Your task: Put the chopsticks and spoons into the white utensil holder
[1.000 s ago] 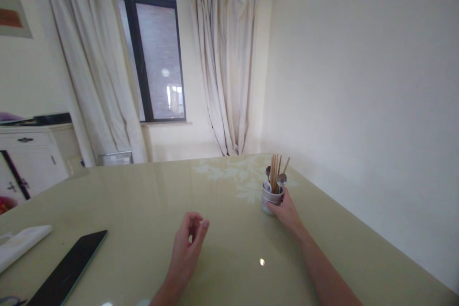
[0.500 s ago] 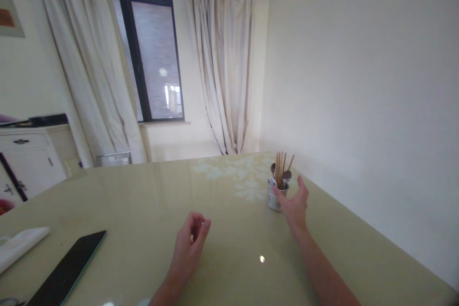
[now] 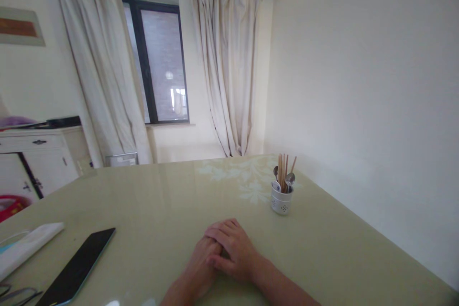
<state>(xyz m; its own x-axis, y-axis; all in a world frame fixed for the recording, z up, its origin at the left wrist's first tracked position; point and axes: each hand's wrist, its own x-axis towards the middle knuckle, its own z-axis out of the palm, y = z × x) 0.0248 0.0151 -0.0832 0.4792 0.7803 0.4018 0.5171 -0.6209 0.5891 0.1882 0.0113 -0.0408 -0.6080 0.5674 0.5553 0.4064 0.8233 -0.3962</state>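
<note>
My left hand (image 3: 203, 264) rests on the table at the bottom middle, its fingers closed and partly covered by my right hand. Over it lies my right hand (image 3: 239, 252), fingers together and folded across the left knuckles. I see no object in either hand. Beyond and to the right of them stands a white utensil holder (image 3: 281, 204) with a pattern of holes. Several wooden chopsticks (image 3: 283, 172) and metal spoons (image 3: 290, 179) stick up from it, along with a white spoon-like piece (image 3: 276, 185). Neither hand touches the holder.
On the table's (image 3: 150, 210) left side lie a dark flat tablet-like slab (image 3: 79, 263), a white flat object (image 3: 32, 246) and a grey cable-like loop (image 3: 25, 292). The wall (image 3: 358, 105) runs along the right edge. A white cabinet (image 3: 50, 158) and a red basin (image 3: 12, 205) are at far left.
My right hand has left the utensil holder and come back left onto my left hand. The holder stands upright on the table. The view has shifted slightly.
</note>
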